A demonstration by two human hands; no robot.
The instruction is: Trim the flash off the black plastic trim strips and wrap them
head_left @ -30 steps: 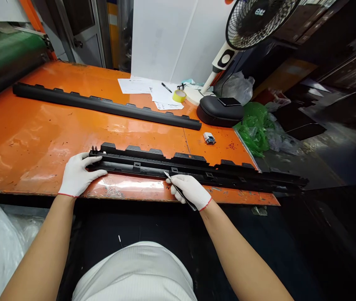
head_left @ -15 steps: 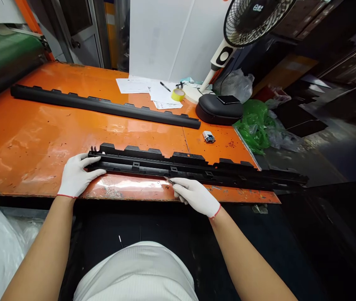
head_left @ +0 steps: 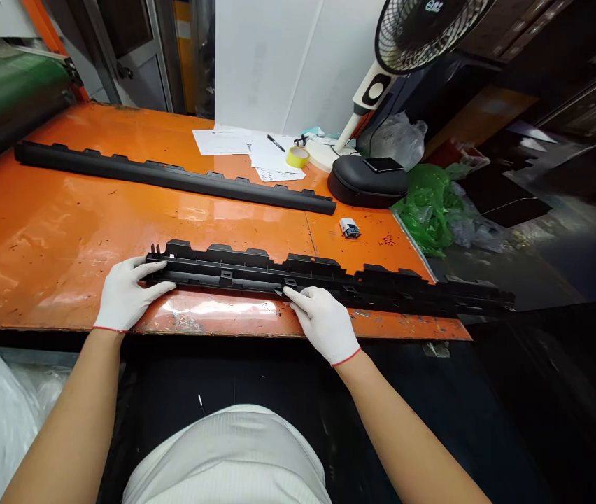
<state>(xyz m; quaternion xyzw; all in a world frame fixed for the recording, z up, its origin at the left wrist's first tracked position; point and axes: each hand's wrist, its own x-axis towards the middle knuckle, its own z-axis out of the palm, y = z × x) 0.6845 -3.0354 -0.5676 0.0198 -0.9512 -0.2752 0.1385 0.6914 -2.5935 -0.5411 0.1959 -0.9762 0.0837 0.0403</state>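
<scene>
Left hand: gloved left hand [head_left: 124,293] is laying flat on the left end of the near trim strip [head_left: 324,280], fingers spread out and resting on it, not really wrapped around anything.

Right hand: gloved right hand [head_left: 324,323] sits about mid-length on the same strip, fingers curled in toward its near edge and touching it. Honestly can't tell if there's something pinched between them, the glove hides it.

Near trim strip: long black plastic piece with tabs and clips, lying along the near edge of the orange table [head_left: 40,231]. Its right end sticks out past the table's right corner.

Far trim strip: a second black strip [head_left: 172,177] lies further back, smooth side up, running from far left toward the middle, well apart from the near one.

Small stuff: a little white and blue box [head_left: 350,228] sits between the two strips toward the right.

Far side clutter: papers [head_left: 245,145] with a pen [head_left: 277,143] on top, yellow tape roll [head_left: 298,157] just beside them, and a fan [head_left: 424,31] on its black base [head_left: 366,187].

Off the table: green plastic bag [head_left: 429,206] on the right.
</scene>
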